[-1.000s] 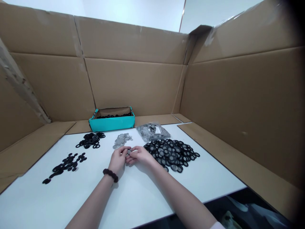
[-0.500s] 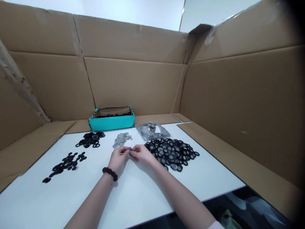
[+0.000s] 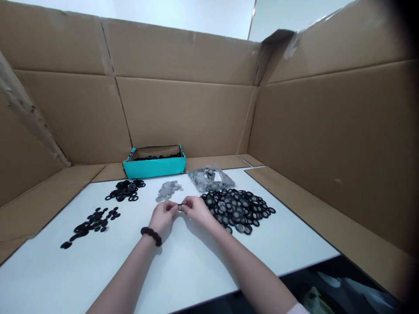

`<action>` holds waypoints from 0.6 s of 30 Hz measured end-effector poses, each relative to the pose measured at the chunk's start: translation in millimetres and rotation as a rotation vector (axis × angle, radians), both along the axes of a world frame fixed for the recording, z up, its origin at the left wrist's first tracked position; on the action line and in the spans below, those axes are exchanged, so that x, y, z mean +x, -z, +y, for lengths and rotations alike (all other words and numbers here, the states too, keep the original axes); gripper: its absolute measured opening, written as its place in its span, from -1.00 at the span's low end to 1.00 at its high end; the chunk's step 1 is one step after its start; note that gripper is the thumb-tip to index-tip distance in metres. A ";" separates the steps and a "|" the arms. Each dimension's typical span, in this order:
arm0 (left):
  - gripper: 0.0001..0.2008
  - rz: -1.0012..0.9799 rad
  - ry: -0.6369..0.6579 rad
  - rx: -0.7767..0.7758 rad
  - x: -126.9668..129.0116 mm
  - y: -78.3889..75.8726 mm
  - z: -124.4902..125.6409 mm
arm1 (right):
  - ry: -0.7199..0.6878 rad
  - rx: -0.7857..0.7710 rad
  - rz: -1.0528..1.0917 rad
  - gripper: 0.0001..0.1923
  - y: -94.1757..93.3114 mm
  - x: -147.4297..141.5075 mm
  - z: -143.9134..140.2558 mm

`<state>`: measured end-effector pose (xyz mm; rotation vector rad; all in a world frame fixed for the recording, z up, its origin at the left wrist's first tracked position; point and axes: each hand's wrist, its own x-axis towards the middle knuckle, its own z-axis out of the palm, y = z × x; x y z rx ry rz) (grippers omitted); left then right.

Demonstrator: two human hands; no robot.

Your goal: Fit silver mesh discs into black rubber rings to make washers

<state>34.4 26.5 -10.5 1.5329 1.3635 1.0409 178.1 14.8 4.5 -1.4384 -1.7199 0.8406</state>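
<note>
left hand (image 3: 163, 216), right hand (image 3: 195, 209), forearms converging, fingers pinched together

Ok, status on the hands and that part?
Both hands together, fingers pinching one small black ring. Finished pile by the right hand. Nothing in the way.

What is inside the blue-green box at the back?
Inside the teal box a row of small black rings shows just over the front wall. That wall hides the bottom, so how many rings lie there, or anything under them, cannot be seen.
</note>
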 end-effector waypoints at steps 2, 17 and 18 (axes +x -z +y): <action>-0.75 -0.007 -0.002 -0.010 2.7 0.0 -1.2 | 0.018 0.043 -0.049 -0.88 -2.2 -0.8 -1.3; -0.80 -0.008 -0.097 0.059 12.2 4.0 -2.0 | 0.104 0.108 -0.027 -0.88 -0.6 -9.1 -3.9; -0.79 -0.027 -0.087 0.054 11.1 3.6 -1.1 | 0.094 0.018 0.075 -0.87 0.6 -9.6 -2.2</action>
